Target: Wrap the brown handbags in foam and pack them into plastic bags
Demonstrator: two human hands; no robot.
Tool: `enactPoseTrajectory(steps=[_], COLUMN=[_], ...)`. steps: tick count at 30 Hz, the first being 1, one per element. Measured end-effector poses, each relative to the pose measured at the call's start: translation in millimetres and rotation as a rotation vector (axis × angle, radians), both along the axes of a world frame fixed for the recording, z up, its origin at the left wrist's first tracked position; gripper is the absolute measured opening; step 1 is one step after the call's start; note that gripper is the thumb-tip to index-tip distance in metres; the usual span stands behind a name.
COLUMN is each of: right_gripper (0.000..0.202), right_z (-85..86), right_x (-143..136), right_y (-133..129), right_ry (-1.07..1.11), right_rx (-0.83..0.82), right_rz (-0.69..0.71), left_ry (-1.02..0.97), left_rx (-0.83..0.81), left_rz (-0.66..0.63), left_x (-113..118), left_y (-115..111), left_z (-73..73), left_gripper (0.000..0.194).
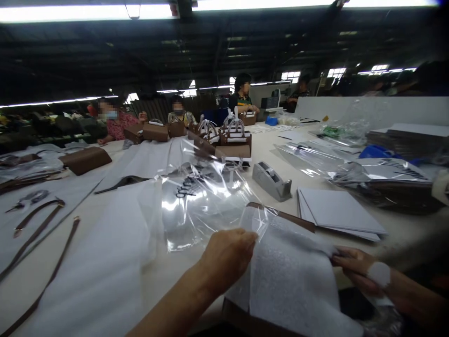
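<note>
My left hand (229,252) is closed on the edge of a clear plastic bag (206,206), which spreads over the table away from me and bears dark print. My right hand (359,269), with a white round patch near the wrist, pinches the right edge of a thin white wrapping sheet (291,276). That sheet drapes over a brown leather piece (296,220), whose edges show at the top and bottom left; most of it is hidden. Below my right hand, some crumpled clear plastic (382,323) is partly in view.
Past the plastic stands a grey tape dispenser (271,180). White boards (345,213) lie to the right, near plastic-wrapped brown goods (386,182). Brown handbags (235,140) stand further back. Brown straps (45,220) and white sheets (105,248) lie left. Several people work across the table.
</note>
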State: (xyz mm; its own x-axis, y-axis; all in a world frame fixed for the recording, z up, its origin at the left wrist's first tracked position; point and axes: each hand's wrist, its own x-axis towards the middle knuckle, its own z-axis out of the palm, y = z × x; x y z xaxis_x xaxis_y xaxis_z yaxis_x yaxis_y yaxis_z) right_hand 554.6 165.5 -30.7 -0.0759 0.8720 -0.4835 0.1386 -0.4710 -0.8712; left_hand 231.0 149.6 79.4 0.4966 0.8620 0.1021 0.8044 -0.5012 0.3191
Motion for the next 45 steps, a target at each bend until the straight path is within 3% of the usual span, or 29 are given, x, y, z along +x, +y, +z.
enactPoseTrajectory(steps=[2,4,8,10,12,16,18,21,24,27,30,34,39,41,43,45], right_gripper=[0.031,0.037,0.038,0.036,0.034,0.028,0.025,0.025,0.027,0.029,0.034,0.034,0.031,0.029,0.026,0.024], right_z=[0.6,3.6,2.7,-4.0,-11.9,-21.2,-21.9,-20.4,-17.1,-11.5,-3.7,2.2,-1.7,-1.1,2.0,7.0], right_x=[-13.8,-25.6,-30.9,-28.0,-26.8,-33.7,-37.3,-39.0,-43.6,-59.3,-82.1,-105.5,-119.0,-124.2,-129.8,-134.1], right_y=[-2.9,-2.4,5.2,10.0,13.9,16.9,17.1,16.9,14.2,9.4,7.4,14.7,25.9,29.8,35.9,45.1], right_ry=[0.051,0.080,0.157,0.195,0.234,0.336,0.379,0.424,0.431,0.370,0.355,0.490,0.667,0.655,0.616,0.585], right_rx=[-0.021,-0.014,0.010,0.017,0.022,0.039,0.044,0.007,-0.007,0.026,0.058,0.063,0.063,0.073,0.072,0.042], right_rz=[0.174,0.250,0.190,0.088,-0.008,-0.091,-0.117,-0.179,-0.225,-0.203,-0.168,-0.168,-0.182,-0.162,-0.126,-0.073], left_ry=[-0.002,0.040,0.114,0.114,0.142,0.249,0.267,0.272,0.231,0.171,0.154,0.065,0.102,0.097,0.038,-0.045], left_rx=[0.033,0.024,-0.074,-0.104,-0.077,0.110,0.148,0.150,0.186,0.282,0.325,0.358,0.499,0.503,0.484,0.440], left_rz=[0.030,0.020,-0.033,0.002,0.096,0.456,0.534,0.475,0.352,0.234,0.149,0.095,0.217,0.170,0.080,0.069], left_x=[12.2,18.2,7.3,-4.1,-14.5,-31.1,-39.4,-48.0,-42.0,-17.1,14.6,32.6,20.3,20.5,22.7,21.0], left_y=[11.2,19.4,15.7,9.7,7.1,13.2,15.9,14.0,11.1,16.0,22.3,12.4,-13.8,-17.8,-15.1,-6.3], left_z=[5.5,11.2,19.1,17.9,10.6,-17.5,-29.5,-32.8,-20.8,-8.8,-7.0,-16.7,-41.8,-51.4,-54.1,-47.1], left_gripper=[0.024,0.024,0.015,0.030,0.040,0.020,0.016,0.018,0.018,0.019,0.017,0.014,0.017,0.019,0.020,0.020])
